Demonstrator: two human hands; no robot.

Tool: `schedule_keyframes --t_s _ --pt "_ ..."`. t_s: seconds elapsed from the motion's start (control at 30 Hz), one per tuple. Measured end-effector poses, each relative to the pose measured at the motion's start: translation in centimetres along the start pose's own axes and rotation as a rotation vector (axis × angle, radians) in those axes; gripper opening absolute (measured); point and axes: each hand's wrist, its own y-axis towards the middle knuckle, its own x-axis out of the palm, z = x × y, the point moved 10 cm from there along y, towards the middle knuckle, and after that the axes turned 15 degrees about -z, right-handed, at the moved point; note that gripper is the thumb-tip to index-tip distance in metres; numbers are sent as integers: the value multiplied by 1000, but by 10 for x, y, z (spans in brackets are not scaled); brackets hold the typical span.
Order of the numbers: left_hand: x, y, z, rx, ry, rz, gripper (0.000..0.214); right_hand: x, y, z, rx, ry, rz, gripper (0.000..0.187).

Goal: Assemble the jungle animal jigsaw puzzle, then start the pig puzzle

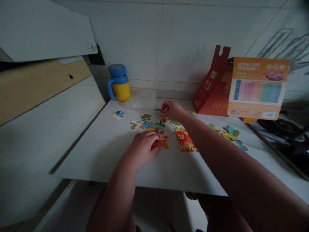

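Observation:
Colourful puzzle pieces (185, 141) lie scattered on a white tabletop (101, 151). My left hand (142, 149) rests on the table with its fingers curled down on an orange piece (163, 142). Farther back, my right hand (172, 109) pinches a small green piece (158, 110) just above the table. A joined cluster of pieces (147, 124) lies between the two hands. One lone blue piece (118, 114) sits apart to the left.
A yellow and blue cup (120, 82) and a clear plastic bag (142, 98) stand at the back by the tiled wall. An orange puzzle box (258, 87) and red card sleeve (212, 80) stand at the right. A dark stove (287, 135) borders the right edge.

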Motion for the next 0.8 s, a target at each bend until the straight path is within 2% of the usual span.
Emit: schedule_keyframes --t_s 0.07,0.13,0.2,0.3,0.4,0.53,0.67,0.8 --pt "0 -1 0 4 -12 8 15 -9 -26 0 -91 11 50 13" --pt "-1 0 -1 5 -21 7 16 -20 -67 -12 -320 27 155 1" --pt "0 0 -2 1 -19 -2 16 -25 -113 -20 -469 -8 229 9" --pt "0 1 -2 -4 -11 -6 18 -26 -174 -17 -453 -98 326 12" --pt "-1 2 -2 4 -15 1 24 -21 -216 -12 -429 -106 359 14" --pt "1 4 -5 12 -22 -9 20 -9 -237 3 -357 -48 367 17" --pt "0 3 -6 29 -27 8 19 7 -230 27 -239 94 226 17" --pt "0 3 -8 28 -45 10 19 18 -221 48 -141 116 120 14"
